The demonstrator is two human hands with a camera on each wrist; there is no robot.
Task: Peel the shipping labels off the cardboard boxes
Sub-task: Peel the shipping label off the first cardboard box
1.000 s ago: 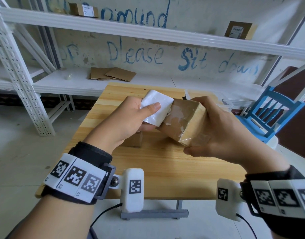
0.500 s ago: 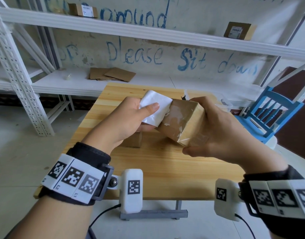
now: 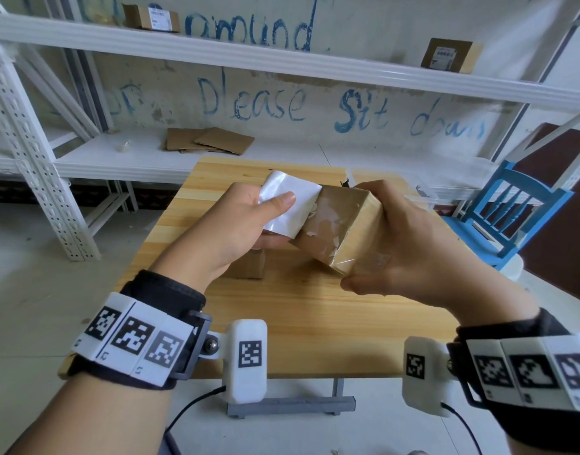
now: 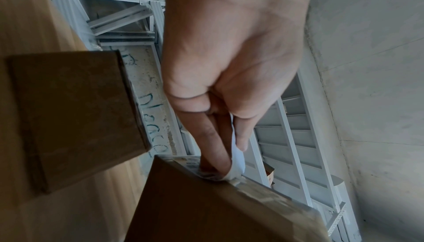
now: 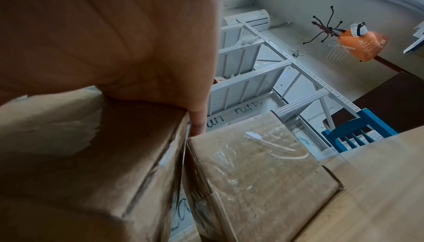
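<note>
Above the bench [image 3: 301, 320], label [image 3: 290, 205] pinched in left grip [image 3: 236, 231], box [image 3: 341, 231] clasped in right grip [image 3: 410, 244], second box [image 3: 249, 267] half hidden beneath.

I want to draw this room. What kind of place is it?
Probably a storeroom or packing room. White metal shelves line the wall and hold cardboard boxes with labels, flat cardboard lies on a lower shelf, and a wooden table serves as a workbench.

White metal shelving [image 3: 282, 60] lines a scuffed wall [image 3: 364, 24] (blue lettering reads "Please sit down"), a blue wooden chair [image 3: 511, 205] stands right, pale concrete floor [image 3: 52, 290] below.
</note>
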